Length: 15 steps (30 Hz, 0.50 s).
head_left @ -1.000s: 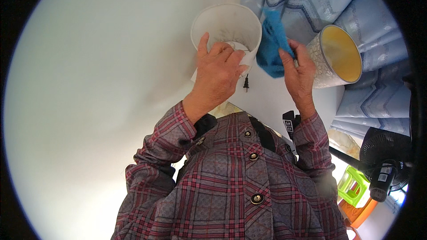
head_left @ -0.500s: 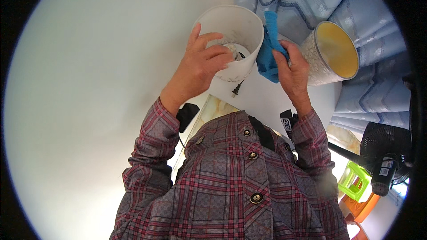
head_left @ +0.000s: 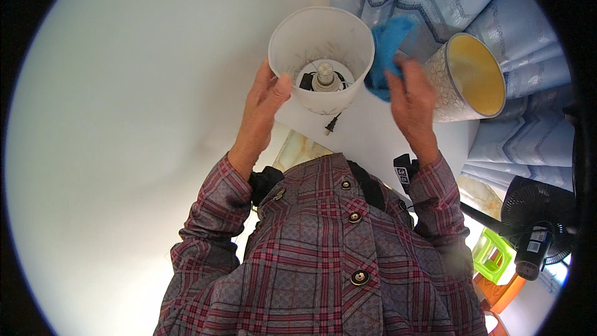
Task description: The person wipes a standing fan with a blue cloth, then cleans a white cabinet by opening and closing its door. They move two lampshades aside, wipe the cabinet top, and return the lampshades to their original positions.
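Beyond your plaid shirt (head_left: 311, 242), your left hand (head_left: 256, 109) is half open against the left side of the white lampshade (head_left: 295, 46); whether it grips is unclear. Your right hand (head_left: 413, 99), blurred, pinches 1 blue cloth (head_left: 385, 46) just beside the shade, which stands on a white tabletop (head_left: 373, 134) around a bulb fitting (head_left: 325, 76). To the right, a 2nd lampshade (head_left: 444, 90) tilts before blue curtains (head_left: 429, 0).

Cloth (head_left: 383, 56): blue. Lampshade (head_left: 305, 36): white. Second lampshade (head_left: 477, 81): yellow inside, patterned outside. Curtain (head_left: 448, 6): blue, zigzagged. Shirt (head_left: 305, 242): grey-red plaid.
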Tool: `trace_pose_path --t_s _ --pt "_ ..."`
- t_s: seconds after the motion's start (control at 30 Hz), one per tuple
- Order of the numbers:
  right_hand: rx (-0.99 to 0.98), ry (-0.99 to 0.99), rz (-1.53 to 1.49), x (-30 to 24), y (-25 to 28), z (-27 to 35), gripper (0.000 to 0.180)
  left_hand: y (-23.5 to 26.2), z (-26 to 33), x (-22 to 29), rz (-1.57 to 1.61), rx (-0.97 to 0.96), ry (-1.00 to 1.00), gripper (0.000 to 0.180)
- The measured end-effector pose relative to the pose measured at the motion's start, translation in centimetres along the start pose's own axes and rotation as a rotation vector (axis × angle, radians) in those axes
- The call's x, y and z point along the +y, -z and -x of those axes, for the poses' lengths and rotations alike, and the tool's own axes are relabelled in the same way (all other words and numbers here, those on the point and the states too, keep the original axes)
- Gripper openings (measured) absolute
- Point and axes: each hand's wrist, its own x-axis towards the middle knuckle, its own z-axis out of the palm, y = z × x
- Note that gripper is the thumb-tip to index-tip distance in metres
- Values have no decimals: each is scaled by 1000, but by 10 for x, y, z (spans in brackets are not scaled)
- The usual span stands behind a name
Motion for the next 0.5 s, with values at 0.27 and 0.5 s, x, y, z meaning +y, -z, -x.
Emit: trace_pose_path --t_s 0.27,0.5 --pt "-105 -174 -26 7 -4 22 15 -8 -15 4 95 -63 28 69" --pt "-397 -120 158 18 -1 23 16 11 -57 2 209 -215 -29 72"
